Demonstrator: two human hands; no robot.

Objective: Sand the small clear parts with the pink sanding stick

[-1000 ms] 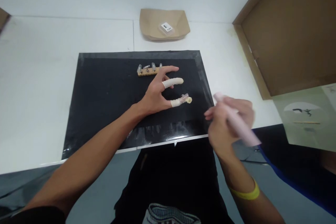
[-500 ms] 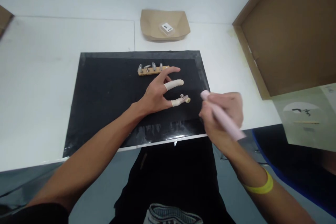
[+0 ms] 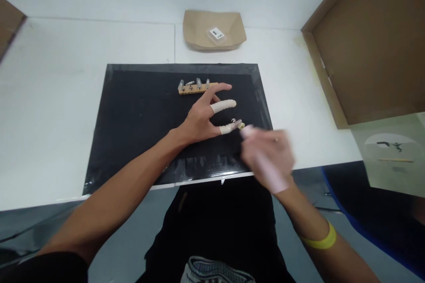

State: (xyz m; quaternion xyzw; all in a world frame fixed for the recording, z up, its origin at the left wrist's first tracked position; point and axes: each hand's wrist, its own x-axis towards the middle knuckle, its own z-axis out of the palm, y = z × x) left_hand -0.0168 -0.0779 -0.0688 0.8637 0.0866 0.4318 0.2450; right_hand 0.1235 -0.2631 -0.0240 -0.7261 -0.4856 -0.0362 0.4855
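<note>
My left hand (image 3: pixel 201 119) is over the black mat (image 3: pixel 133 110), fingers apart, with white finger cots on the thumb and the index finger. At the thumb tip lies a small clear false nail (image 3: pixel 237 123) with a round metal foot; a yellowish bit shows at its end. Blurred by motion, my right hand (image 3: pixel 270 154) is closed round a thick pale pink stick-shaped tool (image 3: pixel 270 171). The tool's upper end is close to the left thumb tip; whether they touch I cannot tell. Behind my left fingers, a wooden strip (image 3: pixel 195 89) carries several clear false nails on metal feet.
A brown paper tray (image 3: pixel 195 31) with a small labelled clear box (image 3: pixel 216 34) stands on the white table (image 3: pixel 292 79) beyond the mat. At right, a large brown board (image 3: pixel 372 48) leans over the table, with a printed sheet (image 3: pixel 388 152) below it.
My right hand has moved left with the pink tool, bringing its end close to my left thumb. My left hand keeps its pose; the whole view has shifted slightly.
</note>
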